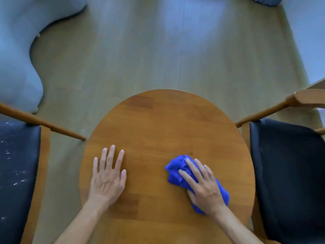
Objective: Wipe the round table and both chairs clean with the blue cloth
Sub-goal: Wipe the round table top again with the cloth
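— So, where is the blue cloth (177, 170)?

— Bunched up on the round table (165, 124), right of the middle, toward the near edge. The right hand (204, 186) lies on top of it, fingers straight and slightly fanned, pressing it flat against the wood rather than pinching it.

— And the other hand?

— The left hand (108, 176) rests palm down on the bare tabletop, fingers spread, holding nothing — well apart from the cloth.

— The chairs?

— One on each side. The left chair (17, 164) has a dark seat speckled with pale flecks and a wooden arm reaching nearly to the table's rim. The right chair (288, 173) has the same dark cushion and a wooden frame, just beside the table's right edge.

— Anything else?

— A pale sofa (15, 55) at the far left, on a wood-look floor (140, 50).
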Action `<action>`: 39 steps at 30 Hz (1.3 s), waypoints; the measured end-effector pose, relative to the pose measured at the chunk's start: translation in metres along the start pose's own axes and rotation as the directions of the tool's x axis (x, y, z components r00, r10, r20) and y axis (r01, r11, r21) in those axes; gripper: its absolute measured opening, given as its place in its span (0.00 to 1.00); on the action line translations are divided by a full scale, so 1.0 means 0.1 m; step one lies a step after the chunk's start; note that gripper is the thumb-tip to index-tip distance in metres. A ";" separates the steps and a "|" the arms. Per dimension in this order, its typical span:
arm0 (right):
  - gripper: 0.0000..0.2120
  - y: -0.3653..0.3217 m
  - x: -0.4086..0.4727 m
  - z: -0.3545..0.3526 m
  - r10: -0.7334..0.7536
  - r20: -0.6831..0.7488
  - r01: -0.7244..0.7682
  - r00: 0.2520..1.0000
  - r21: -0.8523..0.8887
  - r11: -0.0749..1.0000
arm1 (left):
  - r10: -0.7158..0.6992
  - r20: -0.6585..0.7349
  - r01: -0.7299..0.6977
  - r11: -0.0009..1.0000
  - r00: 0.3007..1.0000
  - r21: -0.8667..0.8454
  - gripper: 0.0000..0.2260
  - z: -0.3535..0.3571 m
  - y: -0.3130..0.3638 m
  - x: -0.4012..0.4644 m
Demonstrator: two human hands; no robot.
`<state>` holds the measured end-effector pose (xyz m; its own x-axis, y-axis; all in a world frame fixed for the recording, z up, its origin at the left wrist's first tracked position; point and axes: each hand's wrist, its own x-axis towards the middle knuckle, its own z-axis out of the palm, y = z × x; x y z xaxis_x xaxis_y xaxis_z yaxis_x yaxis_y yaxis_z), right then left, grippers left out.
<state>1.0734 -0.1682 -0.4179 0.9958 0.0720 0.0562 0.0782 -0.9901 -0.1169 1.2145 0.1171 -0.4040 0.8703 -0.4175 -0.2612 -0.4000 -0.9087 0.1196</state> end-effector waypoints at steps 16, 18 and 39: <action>0.27 -1.22 2.71 0.22 0.221 0.052 -0.226 0.974 0.169 0.959 | -0.041 -0.353 -0.026 0.982 0.935 -0.186 0.17 0.10 -0.16 0.37; 0.24 -0.91 2.47 0.20 0.101 0.008 -0.101 0.995 0.160 0.982 | -0.112 -0.335 0.023 0.965 0.936 -0.260 0.15 -0.04 -0.14 0.47; 0.27 1.04 0.35 0.05 0.685 -0.058 -0.656 0.727 0.238 0.716 | 0.365 -0.255 -0.438 0.825 0.895 -0.357 0.28 0.10 2.40 1.10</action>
<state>1.1162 -0.2682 -0.4332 0.7744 -0.6324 0.0179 -0.5860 -0.7278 -0.3562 1.2115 -0.1472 -0.4133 0.7063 -0.7058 0.0540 -0.6089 -0.5670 0.5548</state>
